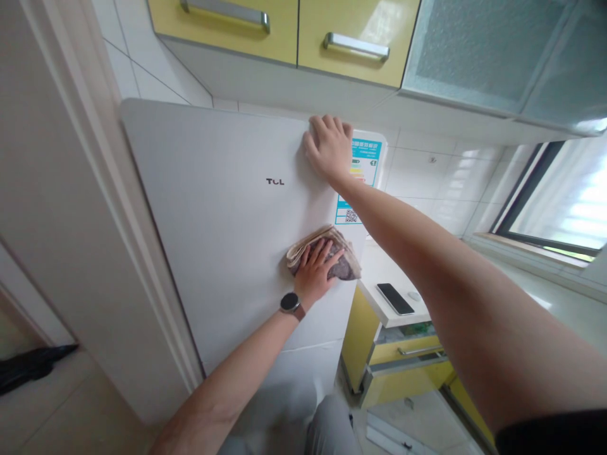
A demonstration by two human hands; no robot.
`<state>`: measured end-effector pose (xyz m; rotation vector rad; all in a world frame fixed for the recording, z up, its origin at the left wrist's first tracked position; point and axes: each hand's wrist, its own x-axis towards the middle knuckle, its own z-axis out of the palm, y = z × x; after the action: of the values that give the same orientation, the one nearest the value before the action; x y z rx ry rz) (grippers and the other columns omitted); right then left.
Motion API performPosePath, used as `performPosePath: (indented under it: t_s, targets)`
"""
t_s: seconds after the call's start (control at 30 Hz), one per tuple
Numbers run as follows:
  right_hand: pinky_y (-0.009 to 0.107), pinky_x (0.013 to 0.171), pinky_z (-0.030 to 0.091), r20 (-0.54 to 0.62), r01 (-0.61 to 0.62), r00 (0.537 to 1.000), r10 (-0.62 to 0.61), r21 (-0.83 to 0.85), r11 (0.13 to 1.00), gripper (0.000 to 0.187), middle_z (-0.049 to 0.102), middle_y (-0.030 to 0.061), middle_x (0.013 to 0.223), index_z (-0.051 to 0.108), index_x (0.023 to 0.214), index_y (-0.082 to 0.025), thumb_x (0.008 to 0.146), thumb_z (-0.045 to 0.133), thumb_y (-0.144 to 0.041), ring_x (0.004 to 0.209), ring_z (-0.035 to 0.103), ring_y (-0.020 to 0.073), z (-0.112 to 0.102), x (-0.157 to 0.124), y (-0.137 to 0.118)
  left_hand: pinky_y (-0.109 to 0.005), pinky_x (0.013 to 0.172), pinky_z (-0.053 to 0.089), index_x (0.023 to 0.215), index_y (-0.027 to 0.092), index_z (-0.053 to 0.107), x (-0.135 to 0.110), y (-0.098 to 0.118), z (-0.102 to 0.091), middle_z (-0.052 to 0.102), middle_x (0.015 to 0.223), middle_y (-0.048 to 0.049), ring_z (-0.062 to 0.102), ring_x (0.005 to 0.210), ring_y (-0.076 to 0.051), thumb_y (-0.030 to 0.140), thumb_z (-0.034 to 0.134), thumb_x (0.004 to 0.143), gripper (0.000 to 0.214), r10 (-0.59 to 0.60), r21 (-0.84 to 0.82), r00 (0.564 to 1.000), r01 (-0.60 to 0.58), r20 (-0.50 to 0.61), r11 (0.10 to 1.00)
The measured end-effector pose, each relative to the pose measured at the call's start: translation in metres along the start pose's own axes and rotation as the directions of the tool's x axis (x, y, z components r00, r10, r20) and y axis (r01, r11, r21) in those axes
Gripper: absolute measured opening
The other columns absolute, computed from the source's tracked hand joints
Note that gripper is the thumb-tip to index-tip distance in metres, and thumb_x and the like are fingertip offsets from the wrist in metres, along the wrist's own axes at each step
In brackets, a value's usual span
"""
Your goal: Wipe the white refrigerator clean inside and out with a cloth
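A folded brown-and-beige cloth (348, 265) lies against the front of a light grey refrigerator (218, 240) marked TCL. My left hand (315, 272), with a round dark watch (289, 302) on its wrist, holds the cloth to the surface with fingers spread over it. Higher up, my right hand (329, 146) grips the top edge of the refrigerator near its right corner. Its fingers bend over the edge and the thumb rests on the front. A blue-and-white energy label (351, 215) sits beside that hand, partly hidden by my right forearm.
Yellow cabinets (351, 25) with metal handles hang above. On the right, a phone (395, 298) lies on a white counter (386, 316) over a pulled-out drawer (403, 351). A window (559, 196) is at far right. A wall edge (118, 253) stands close on the left.
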<state>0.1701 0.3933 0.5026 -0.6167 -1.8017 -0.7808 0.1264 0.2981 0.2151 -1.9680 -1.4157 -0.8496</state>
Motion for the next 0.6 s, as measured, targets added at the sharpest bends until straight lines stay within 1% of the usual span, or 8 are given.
performPosePath:
  t_s: [0.07, 0.13, 0.2, 0.27, 0.33, 0.43, 0.53, 0.6]
  targets:
    - [0.057, 0.115, 0.031, -0.006, -0.003, 1.000, 0.003, 0.002, 1.000, 0.073, 0.061, 0.0146, 0.128, 0.056, 0.136, -0.024, 0.107, -0.002, -0.059, 0.134, 0.048, 0.0361, 0.001, 0.000, 0.000, -0.055, 0.134, 0.011, 0.165, 0.033, 0.037, 0.036, 0.014, -0.008, 0.023, 0.178, -0.0051, 0.015, 0.165, -0.028, 0.034, 0.073, 0.091, 0.083, -0.025, -0.004, 0.996, 0.025, -0.088, 1.000]
    - [0.057, 0.115, 0.032, -0.005, -0.001, 1.000, 0.001, -0.012, 1.000, 0.073, 0.060, 0.0148, 0.128, 0.056, 0.135, -0.024, 0.107, -0.002, -0.059, 0.133, 0.048, 0.0360, 0.002, 0.000, 0.001, -0.055, 0.135, 0.009, 0.164, 0.029, 0.040, 0.059, 0.025, -0.005, 0.021, 0.178, -0.0071, 0.013, 0.166, -0.028, 0.032, 0.072, 0.092, 0.079, -0.003, 0.001, 0.993, 0.004, -0.116, 1.000]
    - [0.057, 0.115, 0.032, -0.003, 0.005, 1.000, -0.005, -0.035, 0.999, 0.072, 0.060, 0.0149, 0.128, 0.055, 0.136, -0.024, 0.108, -0.001, -0.059, 0.133, 0.048, 0.0357, 0.003, 0.000, 0.001, -0.055, 0.135, 0.009, 0.163, 0.026, 0.042, 0.065, 0.034, 0.009, 0.022, 0.178, -0.0082, 0.012, 0.166, -0.028, 0.029, 0.071, 0.092, 0.076, 0.060, 0.010, 0.995, -0.059, -0.080, 0.998]
    - [0.057, 0.115, 0.032, 0.004, 0.012, 1.000, -0.012, -0.066, 0.998, 0.071, 0.059, 0.0148, 0.129, 0.053, 0.139, -0.024, 0.108, -0.002, -0.057, 0.134, 0.048, 0.0356, 0.003, 0.000, 0.002, -0.055, 0.135, 0.012, 0.163, 0.025, 0.042, 0.053, 0.042, 0.035, 0.023, 0.177, -0.0084, 0.012, 0.166, -0.028, 0.027, 0.070, 0.092, 0.076, 0.143, 0.010, 0.990, -0.143, 0.002, 0.990]
    - [0.058, 0.114, 0.032, 0.024, 0.018, 1.000, -0.015, -0.118, 0.993, 0.071, 0.058, 0.0149, 0.131, 0.052, 0.141, -0.024, 0.108, -0.003, -0.056, 0.134, 0.047, 0.0353, 0.004, 0.000, 0.002, -0.053, 0.134, 0.016, 0.164, 0.025, 0.040, 0.022, 0.051, 0.070, 0.022, 0.178, -0.0078, 0.013, 0.166, -0.027, 0.024, 0.066, 0.094, 0.074, 0.220, -0.006, 0.970, -0.221, 0.100, 0.975]
    - [0.058, 0.114, 0.033, 0.066, 0.040, 0.997, -0.027, -0.210, 0.977, 0.071, 0.056, 0.0148, 0.133, 0.050, 0.144, -0.023, 0.108, -0.003, -0.055, 0.133, 0.048, 0.0343, 0.004, 0.000, 0.003, -0.047, 0.132, 0.025, 0.163, 0.024, 0.043, -0.052, 0.059, 0.129, 0.028, 0.176, -0.0049, 0.021, 0.164, -0.022, 0.012, 0.050, 0.099, 0.065, 0.294, -0.053, 0.924, -0.290, 0.245, 0.956]
    - [0.058, 0.115, 0.033, 0.084, 0.076, 0.995, -0.057, -0.250, 0.965, 0.071, 0.056, 0.0148, 0.134, 0.048, 0.147, -0.024, 0.108, -0.002, -0.054, 0.134, 0.048, 0.0347, 0.006, 0.001, 0.004, -0.043, 0.129, 0.033, 0.162, 0.026, 0.045, -0.136, 0.053, 0.179, 0.033, 0.174, -0.0030, 0.029, 0.161, -0.019, 0.006, 0.042, 0.099, 0.066, 0.282, -0.107, 0.883, -0.261, 0.376, 0.959]
    - [0.059, 0.115, 0.033, 0.072, 0.085, 0.995, -0.070, -0.246, 0.966, 0.071, 0.056, 0.0147, 0.133, 0.049, 0.147, -0.023, 0.108, -0.003, -0.052, 0.135, 0.048, 0.0351, 0.008, 0.001, 0.006, -0.039, 0.127, 0.036, 0.161, 0.029, 0.046, -0.185, 0.037, 0.199, 0.038, 0.172, -0.0006, 0.036, 0.158, -0.017, 0.003, 0.039, 0.097, 0.070, 0.251, -0.130, 0.864, -0.216, 0.436, 0.968]
